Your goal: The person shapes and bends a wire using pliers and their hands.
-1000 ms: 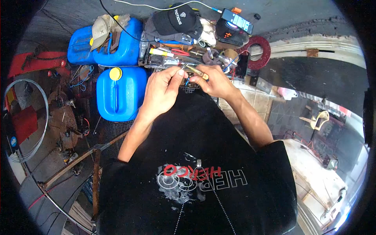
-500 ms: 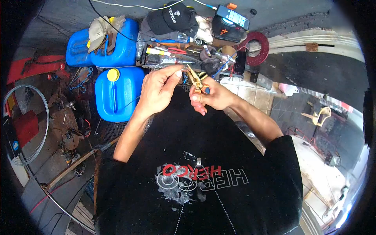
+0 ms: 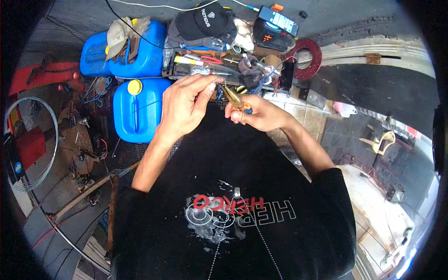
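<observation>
My left hand (image 3: 187, 103) pinches a small thin metal piece between thumb and forefinger, just left of centre near the top; most of the piece is hidden. Close beside it, my right hand (image 3: 259, 112) is closed around the handles of brass-coloured pliers (image 3: 232, 96). The jaws point up and left, near the fingertips of my left hand; whether they touch the piece I cannot tell. Beyond both hands lies a tray of tools with red-handled pliers (image 3: 211, 60) and a yellow-and-white screwdriver (image 3: 188, 61).
Blue jerrycans (image 3: 138, 112) stand at the left, one with a beige cap (image 3: 117, 37) on top. A black cap (image 3: 204, 22), a phone (image 3: 278, 21) and a red ring (image 3: 308, 59) are at the back. Coiled wire (image 3: 55, 135) hangs far left.
My right hand has shifted down and away from my left fingertips, and the pliers have turned to point more upward. My left hand still pinches the small piece.
</observation>
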Demonstrator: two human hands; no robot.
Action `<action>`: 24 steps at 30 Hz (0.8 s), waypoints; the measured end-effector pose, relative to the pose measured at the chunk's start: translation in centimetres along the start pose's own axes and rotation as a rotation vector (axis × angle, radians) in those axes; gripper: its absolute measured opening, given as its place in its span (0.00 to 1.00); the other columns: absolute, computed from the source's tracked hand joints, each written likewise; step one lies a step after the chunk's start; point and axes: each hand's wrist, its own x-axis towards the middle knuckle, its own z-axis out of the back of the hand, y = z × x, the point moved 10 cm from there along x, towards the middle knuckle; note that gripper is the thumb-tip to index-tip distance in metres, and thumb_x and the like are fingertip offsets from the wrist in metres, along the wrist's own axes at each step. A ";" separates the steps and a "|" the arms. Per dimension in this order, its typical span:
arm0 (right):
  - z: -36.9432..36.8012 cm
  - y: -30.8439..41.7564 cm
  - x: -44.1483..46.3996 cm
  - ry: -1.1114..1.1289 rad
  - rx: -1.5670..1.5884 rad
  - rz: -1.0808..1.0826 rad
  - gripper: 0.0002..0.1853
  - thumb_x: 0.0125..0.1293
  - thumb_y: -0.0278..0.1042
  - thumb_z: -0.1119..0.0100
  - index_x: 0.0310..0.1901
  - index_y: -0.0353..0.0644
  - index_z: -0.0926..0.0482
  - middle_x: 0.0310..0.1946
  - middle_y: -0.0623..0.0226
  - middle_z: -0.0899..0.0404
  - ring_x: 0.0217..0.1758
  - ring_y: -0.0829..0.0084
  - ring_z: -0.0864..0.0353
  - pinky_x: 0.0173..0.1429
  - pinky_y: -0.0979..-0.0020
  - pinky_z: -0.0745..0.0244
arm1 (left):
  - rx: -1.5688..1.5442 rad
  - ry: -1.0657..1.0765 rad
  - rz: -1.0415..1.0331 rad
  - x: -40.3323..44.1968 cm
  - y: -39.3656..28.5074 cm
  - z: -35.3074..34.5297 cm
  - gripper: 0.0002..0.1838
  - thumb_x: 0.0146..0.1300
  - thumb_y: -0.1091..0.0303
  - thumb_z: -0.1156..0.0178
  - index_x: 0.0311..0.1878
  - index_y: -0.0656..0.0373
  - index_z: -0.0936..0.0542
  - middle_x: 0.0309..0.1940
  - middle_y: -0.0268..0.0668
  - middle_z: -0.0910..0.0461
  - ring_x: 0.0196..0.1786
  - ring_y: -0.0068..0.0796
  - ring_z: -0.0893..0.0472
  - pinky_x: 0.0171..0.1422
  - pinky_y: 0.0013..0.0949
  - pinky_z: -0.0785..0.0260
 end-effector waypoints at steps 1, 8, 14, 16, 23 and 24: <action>0.6 0.0 -0.2 -0.037 -0.123 -0.009 0.15 0.77 0.42 0.41 0.49 0.37 0.20 0.36 0.68 0.15 0.39 0.79 0.19 0.43 0.71 0.23 | 0.049 0.032 -0.012 0.1 -0.3 0.0 0.10 0.72 0.64 0.41 0.46 0.55 0.13 0.34 0.38 0.15 0.37 0.41 0.17 0.42 0.42 0.30; 0.7 0.6 -0.7 0.094 -0.146 -0.027 0.16 0.77 0.42 0.41 0.51 0.35 0.18 0.40 0.64 0.13 0.46 0.74 0.16 0.56 0.67 0.21 | 0.128 0.105 -0.183 -0.4 -1.4 -0.7 0.10 0.71 0.61 0.39 0.41 0.55 0.14 0.30 0.34 0.23 0.37 0.37 0.27 0.45 0.39 0.40; 0.2 0.9 -1.6 0.266 -0.109 -0.116 0.17 0.76 0.45 0.39 0.54 0.39 0.22 0.46 0.69 0.20 0.46 0.77 0.21 0.48 0.71 0.17 | 0.157 0.151 -0.255 -0.4 -1.8 -0.9 0.10 0.70 0.59 0.39 0.41 0.52 0.13 0.29 0.30 0.28 0.39 0.34 0.30 0.47 0.38 0.42; 0.5 0.5 -1.7 0.285 -0.146 -0.135 0.17 0.76 0.45 0.40 0.54 0.39 0.21 0.45 0.69 0.19 0.46 0.78 0.21 0.49 0.71 0.18 | 0.138 0.129 -0.277 -0.3 -2.1 -0.7 0.10 0.70 0.58 0.39 0.41 0.50 0.12 0.29 0.29 0.29 0.39 0.34 0.30 0.48 0.39 0.42; -0.3 1.3 -1.5 0.358 -0.199 -0.050 0.14 0.76 0.42 0.40 0.51 0.38 0.21 0.38 0.69 0.19 0.44 0.76 0.20 0.52 0.69 0.25 | 0.155 0.170 -0.338 -0.4 -2.8 -0.9 0.08 0.67 0.59 0.37 0.41 0.49 0.12 0.30 0.28 0.29 0.38 0.34 0.31 0.48 0.39 0.43; -0.3 1.1 -1.4 0.359 -0.197 -0.052 0.14 0.76 0.42 0.40 0.51 0.38 0.21 0.38 0.69 0.19 0.44 0.76 0.20 0.52 0.69 0.25 | 0.167 0.173 -0.365 -0.5 -3.2 -1.0 0.08 0.66 0.59 0.36 0.40 0.49 0.12 0.30 0.28 0.29 0.38 0.34 0.31 0.48 0.39 0.42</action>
